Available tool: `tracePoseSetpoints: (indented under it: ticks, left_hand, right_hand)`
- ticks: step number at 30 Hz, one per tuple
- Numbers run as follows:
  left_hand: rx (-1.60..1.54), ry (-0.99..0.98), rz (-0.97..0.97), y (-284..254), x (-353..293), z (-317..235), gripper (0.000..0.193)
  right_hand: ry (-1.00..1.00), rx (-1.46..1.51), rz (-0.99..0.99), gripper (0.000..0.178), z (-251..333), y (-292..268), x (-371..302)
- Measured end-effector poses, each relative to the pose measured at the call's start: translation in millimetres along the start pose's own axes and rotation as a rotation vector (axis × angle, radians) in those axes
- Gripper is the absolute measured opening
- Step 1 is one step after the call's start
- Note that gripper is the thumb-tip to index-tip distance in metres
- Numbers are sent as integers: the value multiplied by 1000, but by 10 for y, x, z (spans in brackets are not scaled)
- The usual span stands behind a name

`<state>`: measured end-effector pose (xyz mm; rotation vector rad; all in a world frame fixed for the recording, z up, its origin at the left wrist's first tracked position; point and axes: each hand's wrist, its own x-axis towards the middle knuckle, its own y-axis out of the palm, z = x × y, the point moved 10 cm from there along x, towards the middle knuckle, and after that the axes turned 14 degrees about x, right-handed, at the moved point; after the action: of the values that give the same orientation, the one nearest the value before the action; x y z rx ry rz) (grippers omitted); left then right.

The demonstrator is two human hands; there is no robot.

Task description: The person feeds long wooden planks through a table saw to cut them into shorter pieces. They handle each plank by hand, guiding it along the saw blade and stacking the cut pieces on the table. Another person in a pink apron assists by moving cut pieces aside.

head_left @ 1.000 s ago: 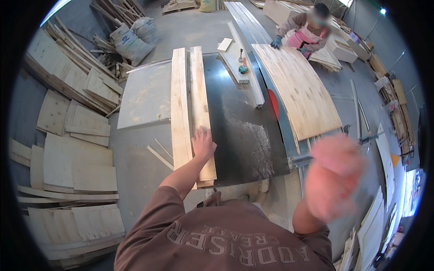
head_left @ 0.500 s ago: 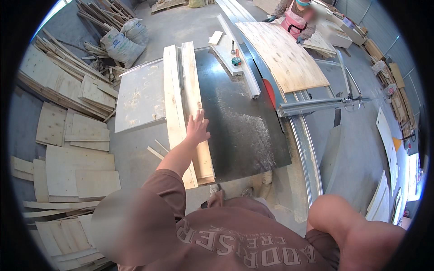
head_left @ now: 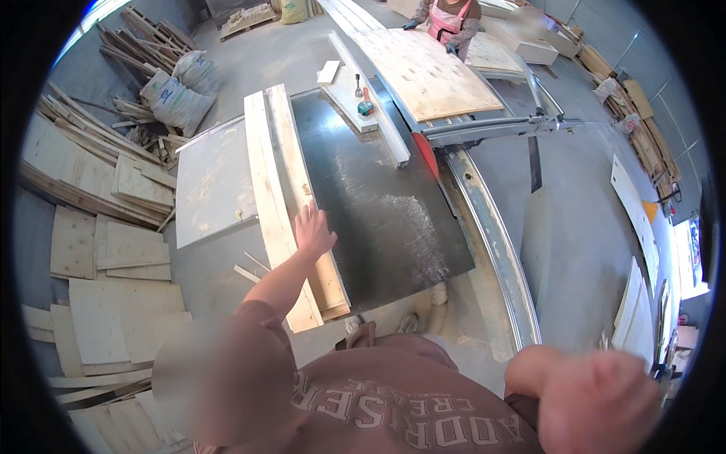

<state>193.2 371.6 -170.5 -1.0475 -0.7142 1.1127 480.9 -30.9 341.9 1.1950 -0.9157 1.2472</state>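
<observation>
My left hand (head_left: 314,229) rests with its fingers stretched over the right-hand one of two long wooden boards, touching its right edge below a knot. That board (head_left: 281,129) lies beside the paler left board (head_left: 266,178) along the left side of a dark saw table (head_left: 378,227). Nothing is gripped in this hand. My right hand (head_left: 605,405), raised at the lower right close to the camera, is smeared by motion. Its fingers cannot be made out, and no object shows in it.
A red blade guard (head_left: 426,155) stands beside the metal sliding rail (head_left: 491,242). Beyond it a co-worker (head_left: 451,23) in a pink apron touches a plywood sheet (head_left: 423,72). A metal fence (head_left: 370,102) and a red-and-green tool (head_left: 366,104) lie farther back. Wood offcuts (head_left: 121,318) fill the left.
The plywood sheet and crossbar have slid away from me past the red guard. My left hand has shifted slightly nearer along the board. My right hand has come into view; the whole view has turned.
</observation>
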Motion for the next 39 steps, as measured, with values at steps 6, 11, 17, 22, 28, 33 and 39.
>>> tracePoseSetpoints:
  ticks: [6, 11, 17, 22, 28, 33, 39]
  left_hand:
    - [-370, -230, -88, -233, -821, 317, 81]
    - [-428, -364, -67, -174, -1562, 327, 81]
    - [-353, -321, -111, -120, -1859, 203, 72]
    - [-356, -351, -134, -158, -1894, 186, 60]
    - [-355, -361, -199, -125, -1916, 190, 51]
    - [-359, -371, -217, -142, -1909, 198, 48]
    - [-360, -383, -216, -112, -1889, 200, 46]
  right_hand:
    - [641, -579, 8, 27, -1227, -693, -1688]
    - [1239, -682, -29, 6, -1979, -1026, -3803]
    - [1569, -500, 517, 14, -2044, -857, -5499]
    - [1490, -469, 492, 8, -2020, -638, -5454]
    - [1465, -412, 524, 11, -2009, -537, -5506]
    - [1417, -417, 533, 8, -1983, -557, -5519]
    - [1434, -403, 565, 13, -2002, -601, -5525]
